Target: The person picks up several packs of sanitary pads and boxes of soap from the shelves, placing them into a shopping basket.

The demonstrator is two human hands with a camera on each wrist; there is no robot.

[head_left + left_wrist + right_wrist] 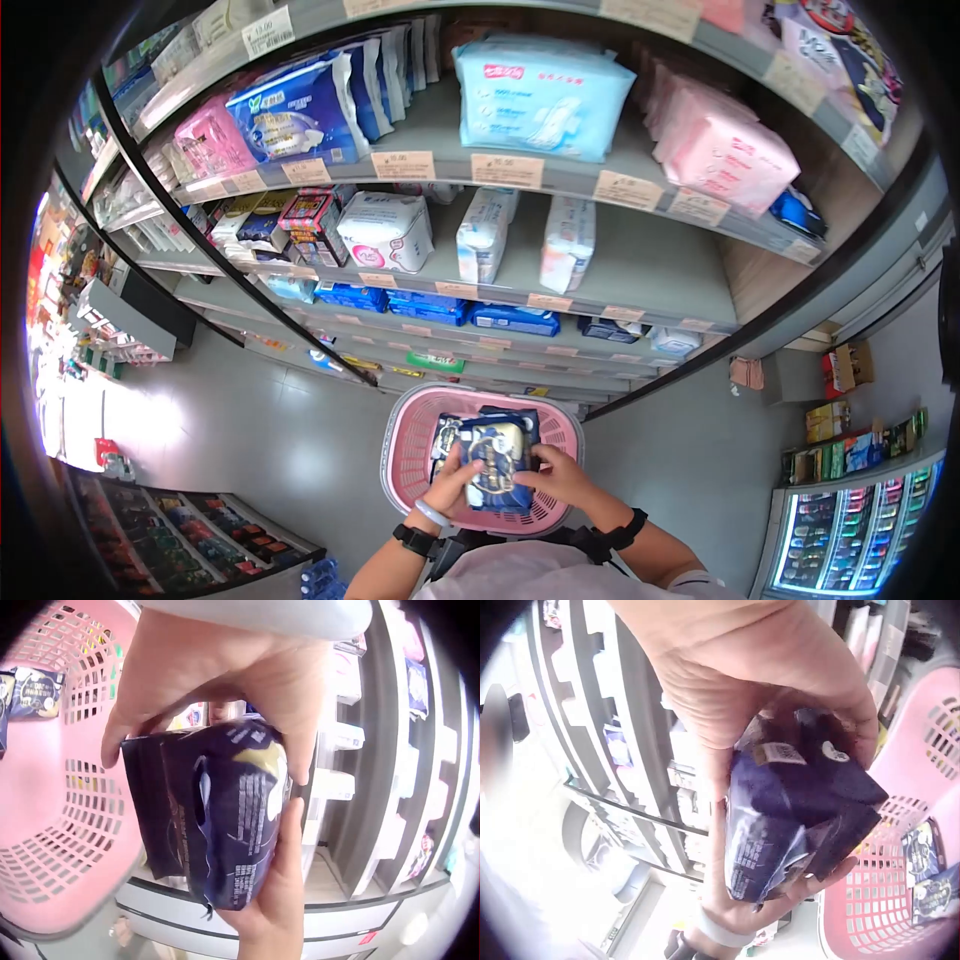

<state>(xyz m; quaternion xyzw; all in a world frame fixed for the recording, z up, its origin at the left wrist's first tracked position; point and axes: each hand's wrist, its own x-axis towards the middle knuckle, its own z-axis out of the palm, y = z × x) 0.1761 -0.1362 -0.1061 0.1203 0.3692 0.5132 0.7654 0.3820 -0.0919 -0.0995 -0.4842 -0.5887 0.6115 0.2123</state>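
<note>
Both hands grip dark blue packs with gold print (497,462) above a pink basket (405,450). The left hand (450,488) holds their left side and the right hand (562,478) their right side. In the left wrist view the left hand (217,667) spans the top of the packs (240,817), thumb and fingers at opposite sides. The right wrist view shows the right hand (772,667) curled round the packs (780,802), which lie against each other. More dark blue packs (922,851) lie in the basket (855,900).
Shelves (640,285) with packaged goods stand ahead, a light blue pack (545,100) and a pink pack (725,150) among them. Below lies grey floor (660,440). A drinks cooler (850,530) is at the lower right, and a rack (190,540) at the lower left.
</note>
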